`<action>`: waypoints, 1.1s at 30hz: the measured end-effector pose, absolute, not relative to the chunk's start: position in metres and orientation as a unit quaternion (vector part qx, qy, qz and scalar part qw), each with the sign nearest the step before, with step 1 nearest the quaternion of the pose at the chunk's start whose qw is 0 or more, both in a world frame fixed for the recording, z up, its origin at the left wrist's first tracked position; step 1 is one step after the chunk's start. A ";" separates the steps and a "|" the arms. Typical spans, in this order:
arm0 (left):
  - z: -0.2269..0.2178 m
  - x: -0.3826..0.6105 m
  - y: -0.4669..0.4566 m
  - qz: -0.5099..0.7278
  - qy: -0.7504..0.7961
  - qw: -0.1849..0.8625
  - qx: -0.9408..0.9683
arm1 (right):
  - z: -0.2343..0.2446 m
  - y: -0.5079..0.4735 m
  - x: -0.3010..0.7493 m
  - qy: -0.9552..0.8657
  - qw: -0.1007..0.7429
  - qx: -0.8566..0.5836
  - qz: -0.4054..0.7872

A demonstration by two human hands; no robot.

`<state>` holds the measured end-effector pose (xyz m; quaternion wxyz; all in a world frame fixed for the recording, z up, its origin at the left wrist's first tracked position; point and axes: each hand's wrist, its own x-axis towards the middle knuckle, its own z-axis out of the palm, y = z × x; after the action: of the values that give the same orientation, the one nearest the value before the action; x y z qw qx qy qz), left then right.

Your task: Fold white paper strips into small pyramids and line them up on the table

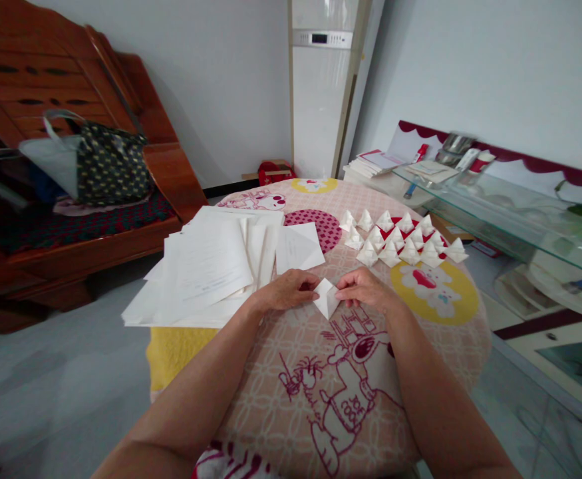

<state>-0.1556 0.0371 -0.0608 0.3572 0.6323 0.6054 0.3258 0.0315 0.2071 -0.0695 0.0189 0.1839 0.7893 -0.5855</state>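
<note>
Between my two hands is a small folded white paper, diamond-shaped as I see it, just above or on the patterned tablecloth. My left hand pinches its left corner between thumb and fingers. On the opposite side my right hand grips the right edge with closed fingertips. Beyond my left hand lies a flat square sheet of paper. Past my right hand, several folded paper pieces with pointed tops stand in rows.
Stacked white papers, some printed, cover the table's left side. A glass-topped stand is at the right. A wooden bench holding a dark patterned bag is at the left. A tall white cabinet-like unit stands behind.
</note>
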 end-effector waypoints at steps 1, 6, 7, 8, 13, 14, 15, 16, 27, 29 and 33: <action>-0.059 -0.154 0.037 0.320 0.614 0.347 0.633 | -0.068 0.206 0.031 0.787 0.018 0.188 -0.587; -0.053 -0.148 0.038 0.282 0.664 0.311 0.618 | -0.063 0.200 0.029 0.780 0.033 0.223 -0.584; -0.053 -0.146 0.039 0.274 0.676 0.306 0.612 | -0.064 0.199 0.028 0.779 0.036 0.230 -0.582; -0.053 -0.144 0.039 0.265 0.689 0.300 0.604 | -0.064 0.199 0.028 0.779 0.037 0.236 -0.580; -0.054 -0.136 0.043 0.224 0.755 0.251 0.563 | -0.065 0.195 0.027 0.784 0.015 0.266 -0.561; -0.054 -0.135 0.043 0.219 0.762 0.246 0.558 | -0.064 0.194 0.027 0.786 0.012 0.273 -0.554; -0.055 -0.134 0.044 0.216 0.767 0.243 0.554 | -0.064 0.194 0.027 0.789 0.010 0.279 -0.548; -0.055 -0.133 0.044 0.213 0.770 0.243 0.550 | -0.064 0.193 0.026 0.791 0.010 0.283 -0.542; -0.054 -0.121 0.046 0.194 0.805 0.216 0.518 | -0.062 0.185 0.022 0.806 0.003 0.316 -0.501; -0.055 -0.121 0.046 0.198 0.804 0.216 0.517 | -0.062 0.184 0.021 0.806 -0.003 0.325 -0.494; -0.055 -0.121 0.046 0.194 0.806 0.216 0.517 | -0.063 0.182 0.020 0.811 -0.008 0.332 -0.481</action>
<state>-0.1212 0.0459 -0.0549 0.2156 0.5168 0.8056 0.1938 0.0197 0.1819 -0.0626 -0.0083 0.3324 0.8109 -0.4815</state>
